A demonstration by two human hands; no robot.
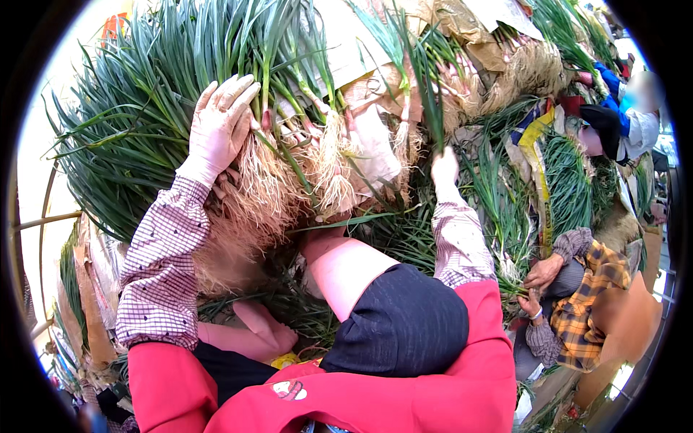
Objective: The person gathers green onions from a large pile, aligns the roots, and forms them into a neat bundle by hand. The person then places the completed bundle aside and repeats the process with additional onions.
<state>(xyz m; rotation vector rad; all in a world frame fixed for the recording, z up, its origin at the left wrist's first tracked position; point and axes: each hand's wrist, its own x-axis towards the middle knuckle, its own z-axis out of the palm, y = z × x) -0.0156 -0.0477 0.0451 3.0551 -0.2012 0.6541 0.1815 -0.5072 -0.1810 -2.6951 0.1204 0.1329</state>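
Observation:
A tall heap of green garlic plants (146,103), with long leaves, pinkish stems and stringy roots, rises before me. My left hand (219,124), in a pale, soiled glove, lies on the stems at the heap's near side, fingers together; whether it grips any is unclear. My right hand (445,165), slightly blurred, is closed around the leaves of a green plant (430,92) that extend upward from it. Between my hands, several loose plants with pale roots (335,173) lean against the heap and a whitish sheet (376,146).
At the right a person in a checked shirt (582,303) holds a bunch of plants (509,270) in both hands. A yellow strap-like strip (541,178) lies over more plants. Another person (641,124) is at the upper right. Loose leaves (400,238) cover the ground by my leg.

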